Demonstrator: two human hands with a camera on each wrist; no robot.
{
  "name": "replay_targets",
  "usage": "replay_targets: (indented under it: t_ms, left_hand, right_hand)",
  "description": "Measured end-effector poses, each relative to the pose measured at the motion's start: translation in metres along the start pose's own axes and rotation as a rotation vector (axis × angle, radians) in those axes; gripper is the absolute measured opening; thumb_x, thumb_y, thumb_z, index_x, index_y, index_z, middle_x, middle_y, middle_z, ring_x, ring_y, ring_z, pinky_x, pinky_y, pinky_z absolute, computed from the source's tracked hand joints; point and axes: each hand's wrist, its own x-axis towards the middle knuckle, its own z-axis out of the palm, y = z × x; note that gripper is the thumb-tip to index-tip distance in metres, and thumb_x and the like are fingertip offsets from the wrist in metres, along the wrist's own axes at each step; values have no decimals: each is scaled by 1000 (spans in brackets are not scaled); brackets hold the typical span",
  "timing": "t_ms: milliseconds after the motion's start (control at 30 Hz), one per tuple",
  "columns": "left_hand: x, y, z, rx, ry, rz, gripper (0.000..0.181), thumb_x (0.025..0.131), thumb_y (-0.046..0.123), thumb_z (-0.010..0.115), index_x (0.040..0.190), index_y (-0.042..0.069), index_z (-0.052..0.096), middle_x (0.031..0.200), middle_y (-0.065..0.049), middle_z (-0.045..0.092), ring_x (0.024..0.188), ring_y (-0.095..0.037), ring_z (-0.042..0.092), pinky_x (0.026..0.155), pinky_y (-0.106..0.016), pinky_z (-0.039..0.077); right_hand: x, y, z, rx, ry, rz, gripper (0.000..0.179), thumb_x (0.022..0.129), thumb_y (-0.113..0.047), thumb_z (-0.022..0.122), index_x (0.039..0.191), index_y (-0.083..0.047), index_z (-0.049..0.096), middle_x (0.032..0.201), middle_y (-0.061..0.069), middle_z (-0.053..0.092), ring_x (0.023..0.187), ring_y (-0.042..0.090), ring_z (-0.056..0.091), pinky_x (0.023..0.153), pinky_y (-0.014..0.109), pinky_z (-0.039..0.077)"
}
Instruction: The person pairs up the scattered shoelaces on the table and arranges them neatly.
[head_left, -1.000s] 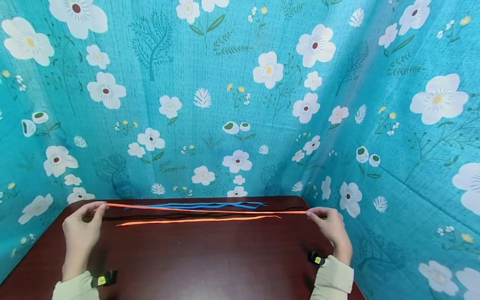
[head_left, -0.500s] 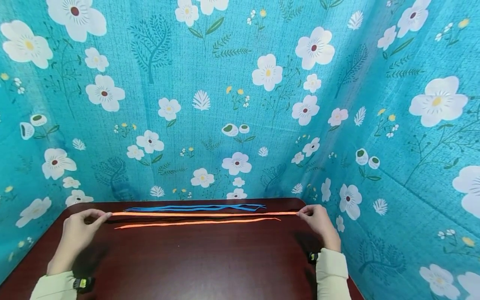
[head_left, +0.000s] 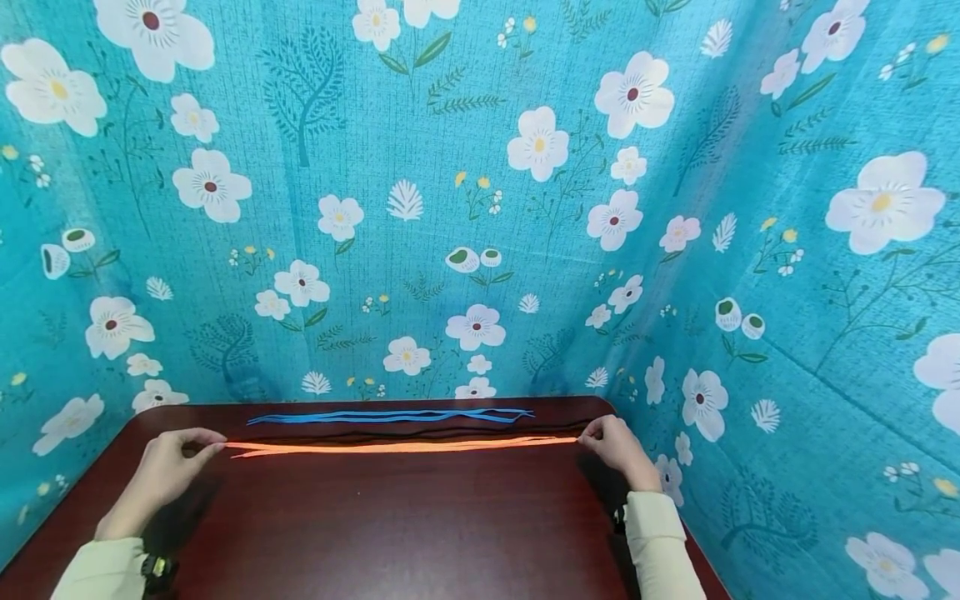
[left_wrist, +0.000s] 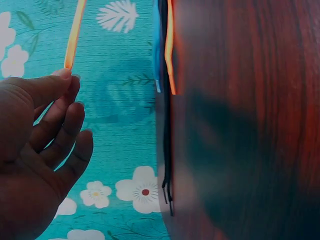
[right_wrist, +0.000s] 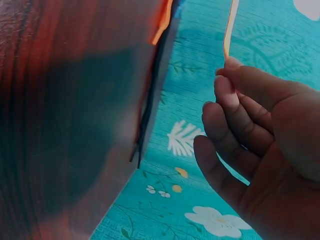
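Note:
An orange shoelace (left_wrist: pixel 74 39) is stretched straight between both hands. My left hand (head_left: pixel 168 468) pinches its left end between thumb and index finger. Its other end (right_wrist: pixel 230 30) is pinched by my right hand (head_left: pixel 621 452), the remaining fingers loosely bent. A second orange shoelace (left_wrist: pixel 169 52) lies on the table, and the held one overlaps it in the head view. Just behind them run black shoelaces (left_wrist: pixel 167 135), longer at both ends. Blue shoelaces (head_left: pixel 360 416) lie nearest the table's far edge.
The dark red-brown table (head_left: pixel 405 525) has rounded far corners. A turquoise floral cloth (head_left: pixel 420 250) hangs behind it and along the right side. A dark strap device (head_left: pixel 157 567) sits on the left wrist.
Both hands have come lower and nearer the person, bringing the taut orange shoelace from across the blue and black ones to over the other orange one. The right hand has also shifted left.

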Motion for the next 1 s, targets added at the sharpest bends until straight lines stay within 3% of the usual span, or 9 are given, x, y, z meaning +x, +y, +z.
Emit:
replay_targets:
  t_ms: [167,300,433,767,1000]
  left_hand:
    - [9,-10,5,44,-118,-5,8,91,3,74,96,-3,75,91,-18,74,81,-28,65,62,-29,51]
    - [15,-18,11,48,-232,-24,4,91,2,72,92,-1,75,87,-10,73,78,-23,61,63,-32,50]
    - [20,-21,16,31,-301,-65,5,92,-1,69,90,-2,73,82,-6,70,73,-20,57,61,-31,49]
    - [30,-29,22,51,-324,-121,7,93,-2,66,88,-2,71,76,-4,65,70,-20,53,61,-35,47]
    - [35,-43,28,63,-322,-113,9,93,1,67,86,0,72,78,-5,67,72,-20,55,66,-38,48]
  right_hand:
    - [4,4,8,-32,-34,-33,14,92,-13,76,78,-12,75,73,-2,69,65,14,58,62,32,51]
    - [8,4,13,-37,-69,-40,16,90,-13,77,75,-12,74,70,-3,67,63,13,57,59,31,48]
    - [14,3,19,-50,-98,-29,17,89,-13,78,73,-11,75,67,-3,66,62,14,56,57,31,45]
    - [25,1,30,-131,-86,9,21,88,-13,79,68,-15,74,62,-3,63,60,16,56,56,34,44]
    - [32,3,37,-148,-83,35,23,90,-15,77,67,-14,72,62,-3,62,59,16,57,56,34,46]
